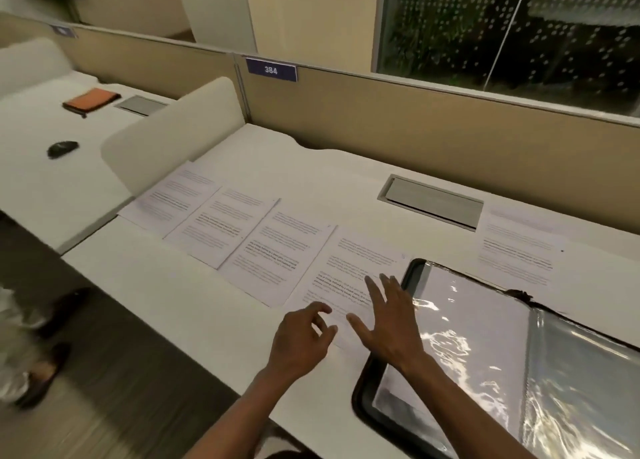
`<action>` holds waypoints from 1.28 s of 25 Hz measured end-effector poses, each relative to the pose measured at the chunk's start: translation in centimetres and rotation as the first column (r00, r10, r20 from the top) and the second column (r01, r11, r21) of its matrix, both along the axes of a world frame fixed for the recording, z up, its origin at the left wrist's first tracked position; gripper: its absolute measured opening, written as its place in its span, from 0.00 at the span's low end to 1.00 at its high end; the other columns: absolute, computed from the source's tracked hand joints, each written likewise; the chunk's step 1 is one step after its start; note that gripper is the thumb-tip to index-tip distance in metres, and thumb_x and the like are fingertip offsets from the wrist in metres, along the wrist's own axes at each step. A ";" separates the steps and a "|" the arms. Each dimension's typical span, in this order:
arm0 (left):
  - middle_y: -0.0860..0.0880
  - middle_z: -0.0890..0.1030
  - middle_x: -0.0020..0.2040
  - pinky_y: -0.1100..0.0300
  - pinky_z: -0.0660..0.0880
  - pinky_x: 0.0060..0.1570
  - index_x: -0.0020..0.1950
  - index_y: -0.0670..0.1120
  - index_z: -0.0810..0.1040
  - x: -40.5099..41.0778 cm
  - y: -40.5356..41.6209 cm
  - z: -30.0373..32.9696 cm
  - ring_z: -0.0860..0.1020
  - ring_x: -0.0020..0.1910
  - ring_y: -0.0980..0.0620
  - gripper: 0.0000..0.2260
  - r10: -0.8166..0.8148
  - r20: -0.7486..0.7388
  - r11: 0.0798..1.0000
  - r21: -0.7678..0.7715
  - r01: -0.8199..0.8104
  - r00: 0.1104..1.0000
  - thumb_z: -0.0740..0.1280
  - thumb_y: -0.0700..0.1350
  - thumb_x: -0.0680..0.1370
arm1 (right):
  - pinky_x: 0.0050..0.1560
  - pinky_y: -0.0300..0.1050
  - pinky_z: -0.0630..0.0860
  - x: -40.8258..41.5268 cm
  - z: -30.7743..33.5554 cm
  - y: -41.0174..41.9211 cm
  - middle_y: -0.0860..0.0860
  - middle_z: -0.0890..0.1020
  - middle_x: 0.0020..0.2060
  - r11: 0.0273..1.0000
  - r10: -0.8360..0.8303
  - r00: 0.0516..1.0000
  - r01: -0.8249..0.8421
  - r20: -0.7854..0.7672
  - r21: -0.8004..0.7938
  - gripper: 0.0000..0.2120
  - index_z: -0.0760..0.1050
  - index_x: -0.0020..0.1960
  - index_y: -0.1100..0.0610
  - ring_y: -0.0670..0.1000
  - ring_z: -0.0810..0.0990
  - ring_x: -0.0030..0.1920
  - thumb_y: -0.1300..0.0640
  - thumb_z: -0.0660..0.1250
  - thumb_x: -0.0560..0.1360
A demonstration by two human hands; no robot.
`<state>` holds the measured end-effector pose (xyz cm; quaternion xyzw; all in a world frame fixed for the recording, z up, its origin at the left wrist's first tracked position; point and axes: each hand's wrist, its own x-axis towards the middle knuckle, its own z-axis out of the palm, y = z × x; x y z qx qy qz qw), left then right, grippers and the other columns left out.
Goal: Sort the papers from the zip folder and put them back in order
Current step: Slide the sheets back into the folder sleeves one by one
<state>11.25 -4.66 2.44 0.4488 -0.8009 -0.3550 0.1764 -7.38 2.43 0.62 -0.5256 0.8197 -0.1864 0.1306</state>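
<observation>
Papers (pixel 349 278) under right hand (pixel 391 320); left hand (pixel 301 341) just beside.

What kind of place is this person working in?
Likely a shared office or study hall: low partitions divide the desks, a numbered sign 384 marks this seat, and a computer mouse sits next door.

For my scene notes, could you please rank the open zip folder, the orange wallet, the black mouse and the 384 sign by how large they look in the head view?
1. Zip folder, largest, though nearest the camera.
2. 384 sign.
3. Orange wallet, close to the sign; ranking unsure.
4. Black mouse, smallest.
</observation>
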 end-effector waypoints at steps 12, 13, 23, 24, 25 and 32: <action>0.48 0.77 0.67 0.57 0.68 0.67 0.70 0.46 0.74 14.3 -28.2 -0.4 0.74 0.67 0.48 0.25 0.229 0.083 0.960 -0.186 -0.210 0.970 0.73 0.51 0.76 | 0.79 0.58 0.45 9.6 2.8 -25.6 0.56 0.50 0.82 0.977 0.194 0.980 -0.198 -0.047 -0.079 0.43 0.45 0.82 0.52 0.57 0.44 0.81 0.32 0.58 0.78; 0.47 0.76 0.67 0.54 0.68 0.68 0.71 0.46 0.73 15.4 -31.0 -0.8 0.73 0.68 0.47 0.26 0.241 0.097 0.958 -0.184 -0.220 0.966 0.73 0.52 0.76 | 0.79 0.59 0.45 10.7 2.7 -28.0 0.57 0.50 0.82 0.976 0.203 0.978 -0.206 -0.047 -0.076 0.43 0.45 0.82 0.52 0.57 0.44 0.81 0.32 0.58 0.78; 0.35 0.56 0.78 0.41 0.55 0.74 0.79 0.43 0.57 22.9 -50.9 -5.0 0.50 0.79 0.36 0.40 0.606 0.345 0.779 -0.074 -0.623 0.717 0.69 0.61 0.76 | 0.79 0.59 0.42 18.0 1.8 -47.7 0.57 0.45 0.82 0.955 0.281 0.958 -0.274 -0.057 0.113 0.45 0.41 0.82 0.57 0.57 0.39 0.81 0.32 0.57 0.78; 0.34 0.54 0.78 0.41 0.52 0.75 0.79 0.43 0.56 23.2 -51.6 -5.3 0.49 0.79 0.35 0.41 0.634 0.377 0.749 -0.080 -0.658 0.676 0.69 0.62 0.75 | 0.79 0.60 0.42 18.3 1.6 -49.4 0.57 0.45 0.82 0.953 0.282 0.957 -0.272 -0.061 0.135 0.46 0.41 0.82 0.57 0.57 0.39 0.81 0.32 0.57 0.78; 0.33 0.53 0.78 0.40 0.50 0.76 0.79 0.43 0.55 23.5 -52.2 -5.7 0.48 0.79 0.35 0.42 0.661 0.400 0.713 -0.070 -0.698 0.635 0.69 0.63 0.75 | 0.79 0.60 0.43 18.5 1.3 -50.9 0.58 0.45 0.82 0.950 0.283 0.957 -0.270 -0.062 0.159 0.47 0.41 0.82 0.57 0.57 0.39 0.81 0.31 0.57 0.78; 0.36 0.57 0.78 0.38 0.50 0.74 0.78 0.45 0.55 24.5 -54.1 -6.8 0.51 0.78 0.38 0.52 0.810 0.360 0.507 -0.034 -0.861 0.462 0.77 0.65 0.64 | 0.79 0.63 0.41 23.1 -2.5 -56.6 0.57 0.46 0.82 0.874 0.407 0.913 -0.382 -0.023 0.301 0.56 0.41 0.82 0.57 0.59 0.38 0.81 0.25 0.61 0.71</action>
